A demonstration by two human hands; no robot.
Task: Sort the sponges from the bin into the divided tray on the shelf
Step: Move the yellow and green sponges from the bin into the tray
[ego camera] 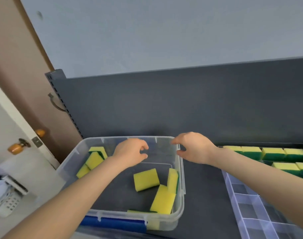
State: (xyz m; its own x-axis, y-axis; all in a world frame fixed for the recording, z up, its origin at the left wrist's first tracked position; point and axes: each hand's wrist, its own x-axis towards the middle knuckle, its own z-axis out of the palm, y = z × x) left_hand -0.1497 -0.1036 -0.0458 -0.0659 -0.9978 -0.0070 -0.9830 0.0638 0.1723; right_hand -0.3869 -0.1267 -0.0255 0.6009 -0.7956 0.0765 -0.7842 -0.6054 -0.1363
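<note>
While empty, loose: L hand (pixel 131 150), R hand (pixel 193 149) at bin (pixel 181 178); sponges (pixel 146 179) inside; tray (pixel 247 200) part-full.

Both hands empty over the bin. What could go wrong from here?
Right hand hovers beside the far rim of the clear plastic bin; reaching in could bump it. Yellow-and-green rectangular sponges lean together against the bin's right wall; pulling one may topple the others. Left hand is close by, so both hands might collide.

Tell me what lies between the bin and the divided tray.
Nothing: in the head view, only a bare strip of dark shelf surface separates the bin from the divided tray.
</note>
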